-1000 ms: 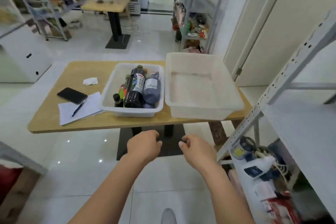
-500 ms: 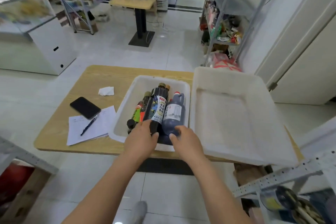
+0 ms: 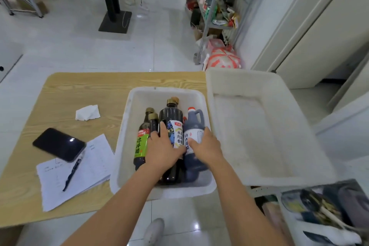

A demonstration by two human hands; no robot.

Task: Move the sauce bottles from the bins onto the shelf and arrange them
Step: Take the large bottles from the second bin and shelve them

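Two hands are down inside the left bin (image 3: 123, 146), both laid on bottles. The left hand (image 3: 162, 151) covers the lower body of the tall dark bottle (image 3: 171, 115), fingers spread over its label and curling around it; whether the grip has fully closed cannot be told. The right hand (image 3: 205, 147) rests on the jug (image 3: 194, 124), a dark handled bottle with a red-and-white cap, thumb across its white label and fingers wrapped over its right side; here too a firm clasp cannot be confirmed. The jug lies touching the tall bottle's right flank. Left of the tall bottle lies a green-labelled bottle (image 3: 142, 144), with a slimmer gold-capped bottle (image 3: 153, 121) wedged between the two. All of them lie on their sides, caps pointing away from the person.

Just beside this bin on the right sits a larger bin (image 3: 259, 126), its edge overhanging the table (image 3: 69, 94). On the table's left part are a crumpled tissue (image 3: 87, 113), a phone (image 3: 59, 144) partly on a sheet of paper (image 3: 79, 171), and a pen (image 3: 72, 172) lying on that paper.
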